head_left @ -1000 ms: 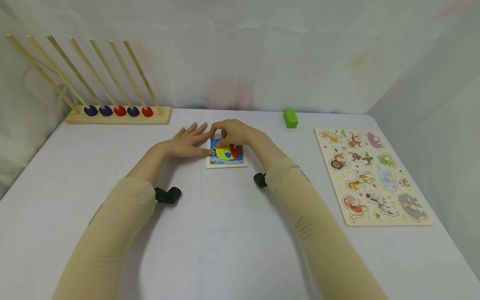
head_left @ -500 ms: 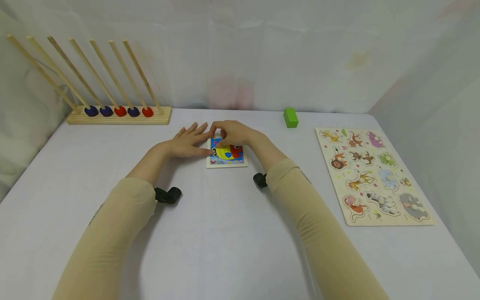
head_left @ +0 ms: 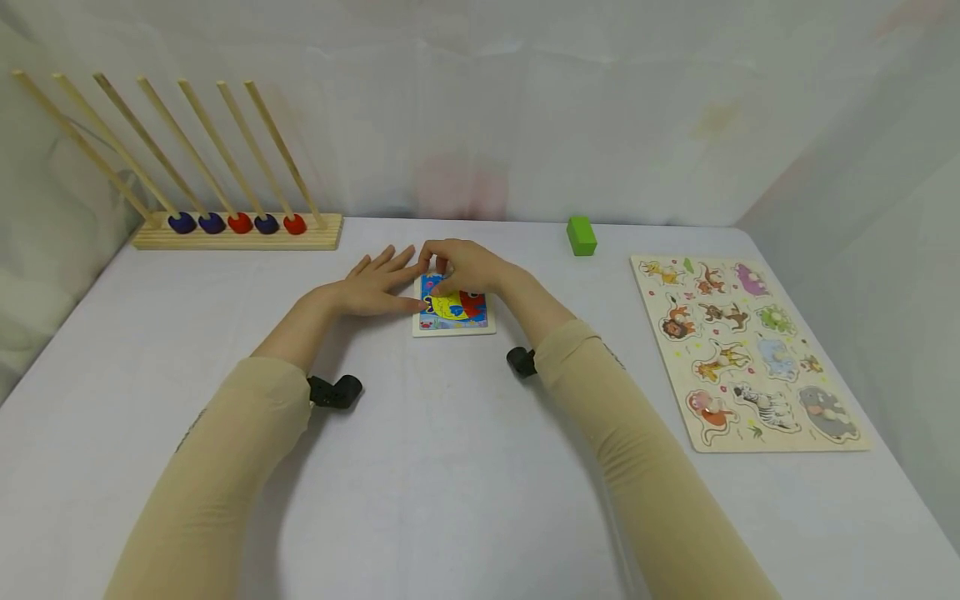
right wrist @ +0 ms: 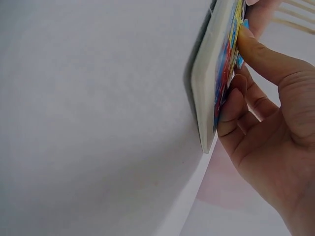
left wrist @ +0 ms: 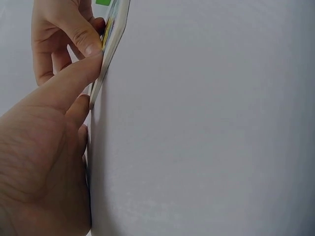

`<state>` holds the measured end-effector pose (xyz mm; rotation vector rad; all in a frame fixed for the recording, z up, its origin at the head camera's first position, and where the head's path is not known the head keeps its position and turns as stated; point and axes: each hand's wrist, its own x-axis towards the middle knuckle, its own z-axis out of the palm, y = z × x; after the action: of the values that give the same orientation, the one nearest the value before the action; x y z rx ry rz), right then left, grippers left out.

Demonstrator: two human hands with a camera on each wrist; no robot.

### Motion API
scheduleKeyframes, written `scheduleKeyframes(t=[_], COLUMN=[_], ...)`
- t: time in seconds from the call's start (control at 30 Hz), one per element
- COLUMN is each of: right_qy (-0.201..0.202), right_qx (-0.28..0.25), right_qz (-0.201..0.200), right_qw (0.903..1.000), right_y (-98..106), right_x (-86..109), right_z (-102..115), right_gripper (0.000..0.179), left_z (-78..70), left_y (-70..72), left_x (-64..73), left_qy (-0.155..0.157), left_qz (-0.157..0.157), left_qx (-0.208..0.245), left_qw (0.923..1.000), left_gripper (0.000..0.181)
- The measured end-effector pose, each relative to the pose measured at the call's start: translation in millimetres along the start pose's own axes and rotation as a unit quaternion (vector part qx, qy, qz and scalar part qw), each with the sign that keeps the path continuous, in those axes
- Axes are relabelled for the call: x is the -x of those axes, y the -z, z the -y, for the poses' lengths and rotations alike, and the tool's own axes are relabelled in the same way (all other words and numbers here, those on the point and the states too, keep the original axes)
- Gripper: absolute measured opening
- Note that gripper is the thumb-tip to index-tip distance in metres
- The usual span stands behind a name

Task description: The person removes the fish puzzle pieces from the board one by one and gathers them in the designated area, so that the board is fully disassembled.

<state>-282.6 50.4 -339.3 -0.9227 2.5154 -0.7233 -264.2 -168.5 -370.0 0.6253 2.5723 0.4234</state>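
Note:
A small square jigsaw puzzle (head_left: 453, 326) with a fish picture and a pale frame lies on the white table in the head view. My left hand (head_left: 372, 290) rests flat at its left side, fingers spread, its thumb at the frame's edge. Over the upper left of the picture, my right hand (head_left: 467, 265) bends thumb and index finger together. In the right wrist view a blue puzzle piece (right wrist: 240, 61) stands up from the picture between that thumb and the fingers, pinched at its edge. The right hand covers the puzzle's upper part in the head view.
A wooden bead stand (head_left: 240, 240) with slanting rods and several red and blue beads is at the back left. A green block (head_left: 581, 236) sits at the back edge. To the right lies an animal peg puzzle (head_left: 738, 354). White cloth walls stand behind and beside the table.
The right hand's fingers have shifted very slightly over the top left of the puzzle. The left hand and the puzzle stay where they were.

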Motion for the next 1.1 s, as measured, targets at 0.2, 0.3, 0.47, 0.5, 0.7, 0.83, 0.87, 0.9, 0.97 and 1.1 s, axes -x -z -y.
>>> scheduleKeyframes(t=[0.2,0.3,0.47,0.5,0.7,0.83,0.87,0.9,0.97,1.1], right_qy=[-0.007,-0.020,-0.032,-0.033,-0.040,-0.040,-0.040,-0.040,-0.043,-0.048], right_qx=[-0.012,-0.020,-0.028,-0.030,-0.048,-0.066,-0.070,-0.076,-0.086,-0.102], right_qz=[-0.007,-0.014,-0.027,-0.027,-0.028,-0.032,-0.033,-0.034,-0.035,-0.032], right_qw=[0.9999,0.9995,0.9987,0.9986,0.9977,0.9965,0.9962,0.9957,0.9948,0.9931], right_y=[0,0,-1,-1,-1,-1,-1,-1,-1,0], right_x=[1.6,1.9,0.8,0.7,1.1,0.7,0.4,0.2,-0.3,-0.1], right_z=[2,2,1,1,1,-2,-3,-4,-6,-9], right_gripper=[0.032,0.035,0.033,0.032,0.023,0.020,0.020,0.019,0.019,0.017], left_z=[-2.4,-3.6,-5.5,-5.9,-6.9,-11.3,-12.5,-13.7,-15.3,-16.4], left_y=[1.0,1.5,2.5,2.5,2.2,4.0,4.5,4.9,5.2,4.8], left_x=[2.7,4.8,7.8,8.1,9.8,13.8,14.6,15.1,15.3,14.3], left_qy=[-0.001,-0.003,-0.007,-0.007,-0.009,-0.014,-0.016,-0.015,-0.012,-0.011], left_qz=[-0.002,-0.004,-0.002,-0.002,-0.007,-0.012,-0.013,-0.012,-0.012,-0.010], left_qx=[0.006,0.008,0.010,0.008,0.012,0.024,0.026,0.023,0.015,0.002], left_qw=[1.0000,1.0000,0.9999,0.9999,0.9999,0.9995,0.9995,0.9996,0.9997,0.9999], left_gripper=[0.086,0.088,0.089,0.088,0.085,0.084,0.083,0.081,0.078,0.076])
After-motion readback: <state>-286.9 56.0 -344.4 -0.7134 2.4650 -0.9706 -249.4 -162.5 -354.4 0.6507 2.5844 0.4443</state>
